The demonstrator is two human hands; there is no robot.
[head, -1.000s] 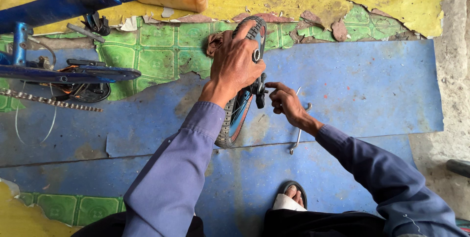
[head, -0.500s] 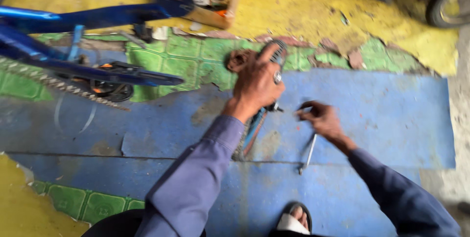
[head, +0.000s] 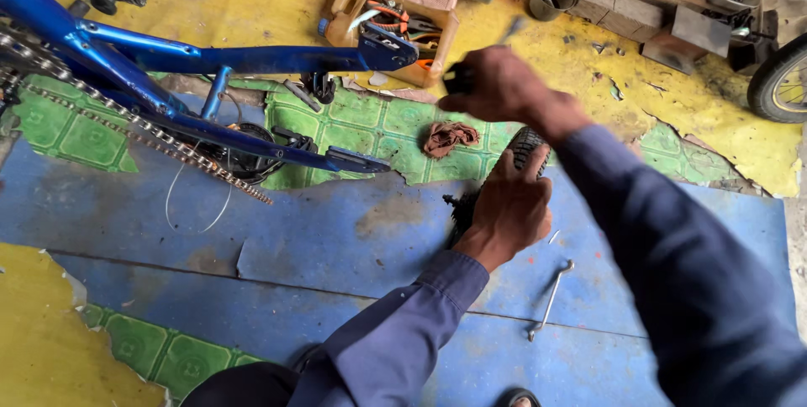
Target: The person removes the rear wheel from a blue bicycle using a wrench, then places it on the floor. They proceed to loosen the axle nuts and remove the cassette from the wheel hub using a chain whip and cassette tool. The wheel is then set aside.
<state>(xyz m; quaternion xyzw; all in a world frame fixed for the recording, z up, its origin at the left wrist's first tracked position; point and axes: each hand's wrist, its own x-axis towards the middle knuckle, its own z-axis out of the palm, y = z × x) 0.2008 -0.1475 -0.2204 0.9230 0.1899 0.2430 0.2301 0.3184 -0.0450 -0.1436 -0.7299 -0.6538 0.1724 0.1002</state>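
The small wheel [head: 525,150] serves as the landmark here. It stands on edge on the blue floor mat [head: 319,247], its knobbly black tyre showing just above the knuckles that pin it.

Nearest the camera, the left hand [head: 504,209] is clamped over the wheel's near side, fingers curled tight around the tyre and hub, as it was half a second ago. Just right of the wheel and a little nearer, a slim metal wrench [head: 551,299] lies flat on the mat, touched by nobody.

What is new is the right hand [head: 496,83]. A moment ago it hovered low by the wrench; now it is lifted well beyond the wheel, closed around a small dark object with a thin bright shaft poking out past the knuckles (too blurred to say what kind of tool it is). The wheel has one hand steadying it while the other is away at the far side.

Just past the wheel a crumpled brown rag [head: 448,136] lies on green tiles. Further off to the left lies the blue bicycle frame [head: 210,62] with its chain [head: 151,134] hanging slack. Beyond the raised hand sits an open tan tool box [head: 395,24] on the yellow floor.
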